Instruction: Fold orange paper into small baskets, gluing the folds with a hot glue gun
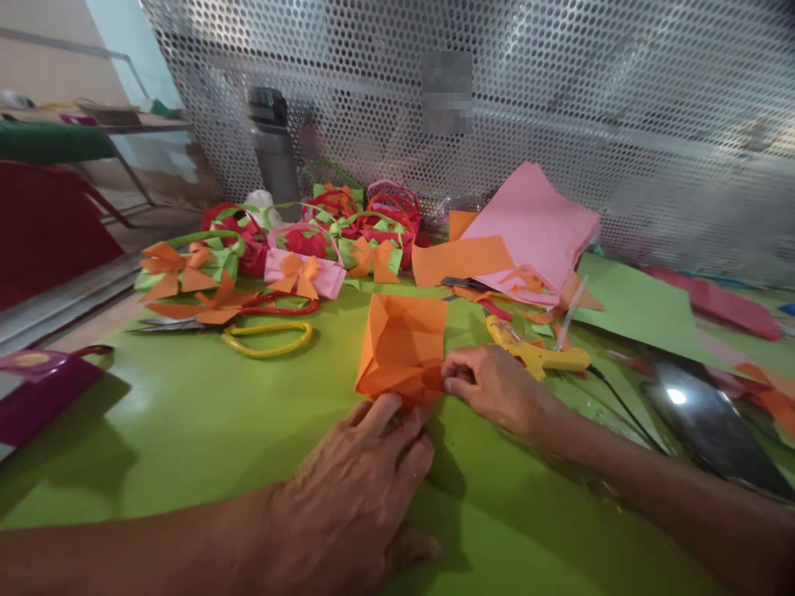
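No lettering, label, brand, number or sign can be read anywhere in this view.

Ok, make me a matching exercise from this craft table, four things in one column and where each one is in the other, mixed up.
Things:
1. folded orange paper
2. glue gun
3. scissors
4. bottle

Places:
A. standing at the back against the perforated screen
B. lying just behind the right hand
C. under the fingertips of both hands, the left hand pressing its near edge
D. lying left of centre, in front of the paper baskets

Pairs: 1-C, 2-B, 3-D, 4-A
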`<control>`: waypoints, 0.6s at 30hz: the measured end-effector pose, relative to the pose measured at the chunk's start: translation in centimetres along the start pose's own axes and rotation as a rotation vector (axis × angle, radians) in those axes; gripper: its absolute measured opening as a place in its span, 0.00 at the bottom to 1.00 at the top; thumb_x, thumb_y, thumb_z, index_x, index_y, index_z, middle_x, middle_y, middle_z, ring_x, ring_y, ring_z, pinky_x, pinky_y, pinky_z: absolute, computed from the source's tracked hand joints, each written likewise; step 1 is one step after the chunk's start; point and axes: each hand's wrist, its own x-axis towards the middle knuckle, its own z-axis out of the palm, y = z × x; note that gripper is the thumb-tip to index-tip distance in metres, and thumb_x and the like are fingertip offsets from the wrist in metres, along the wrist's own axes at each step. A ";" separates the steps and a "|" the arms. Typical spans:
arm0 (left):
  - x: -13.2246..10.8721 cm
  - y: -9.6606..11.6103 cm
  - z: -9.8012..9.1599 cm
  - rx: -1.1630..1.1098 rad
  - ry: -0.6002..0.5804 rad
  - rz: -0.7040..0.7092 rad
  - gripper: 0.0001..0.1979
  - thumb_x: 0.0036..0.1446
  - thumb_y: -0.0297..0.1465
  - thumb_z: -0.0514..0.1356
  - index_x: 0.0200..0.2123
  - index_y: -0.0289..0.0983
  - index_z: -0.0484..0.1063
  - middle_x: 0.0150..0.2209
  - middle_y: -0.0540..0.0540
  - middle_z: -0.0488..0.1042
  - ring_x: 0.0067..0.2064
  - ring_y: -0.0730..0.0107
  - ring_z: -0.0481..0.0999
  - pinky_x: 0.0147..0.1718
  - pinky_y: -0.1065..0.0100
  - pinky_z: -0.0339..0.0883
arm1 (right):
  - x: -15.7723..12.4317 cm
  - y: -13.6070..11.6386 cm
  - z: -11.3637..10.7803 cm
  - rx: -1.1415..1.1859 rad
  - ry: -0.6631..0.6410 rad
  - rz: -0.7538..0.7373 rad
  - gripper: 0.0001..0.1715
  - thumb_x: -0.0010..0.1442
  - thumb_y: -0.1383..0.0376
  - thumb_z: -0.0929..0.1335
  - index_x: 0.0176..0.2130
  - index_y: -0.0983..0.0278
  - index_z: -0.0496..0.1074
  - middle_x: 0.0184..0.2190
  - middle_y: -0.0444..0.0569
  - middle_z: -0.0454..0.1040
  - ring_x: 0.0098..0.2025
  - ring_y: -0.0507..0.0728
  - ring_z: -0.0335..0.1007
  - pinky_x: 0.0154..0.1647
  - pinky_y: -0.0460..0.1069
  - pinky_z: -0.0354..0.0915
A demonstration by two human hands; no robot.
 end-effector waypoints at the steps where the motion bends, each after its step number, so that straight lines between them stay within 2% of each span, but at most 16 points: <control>1: 0.0 0.0 0.0 0.006 0.010 0.002 0.29 0.56 0.49 0.51 0.52 0.33 0.64 0.55 0.37 0.64 0.53 0.49 0.61 0.47 0.54 0.61 | 0.0 -0.1 -0.1 -0.003 -0.004 -0.003 0.06 0.52 0.68 0.66 0.25 0.62 0.71 0.18 0.40 0.68 0.21 0.48 0.58 0.24 0.45 0.49; 6: 0.2 0.0 0.1 0.014 0.034 0.015 0.28 0.56 0.49 0.51 0.51 0.34 0.64 0.53 0.37 0.66 0.53 0.49 0.61 0.47 0.53 0.60 | -0.4 -1.3 -0.2 -0.070 0.030 0.006 0.10 0.50 0.60 0.70 0.23 0.63 0.69 0.18 0.41 0.67 0.23 0.50 0.58 0.26 0.46 0.49; 13: 0.1 0.1 -0.1 -0.018 0.008 -0.028 0.26 0.54 0.48 0.53 0.46 0.33 0.68 0.51 0.36 0.67 0.50 0.49 0.63 0.44 0.54 0.63 | -0.2 -1.4 -0.2 -0.082 0.007 -0.020 0.08 0.50 0.64 0.68 0.22 0.63 0.67 0.16 0.39 0.66 0.20 0.48 0.57 0.26 0.46 0.48; 18: 0.5 0.0 0.1 -0.012 0.002 -0.056 0.31 0.53 0.45 0.56 0.54 0.30 0.61 0.50 0.35 0.65 0.48 0.50 0.62 0.45 0.51 0.63 | -0.1 -1.2 -0.3 -0.089 0.009 -0.019 0.08 0.50 0.64 0.68 0.23 0.63 0.67 0.17 0.39 0.66 0.21 0.49 0.57 0.26 0.46 0.48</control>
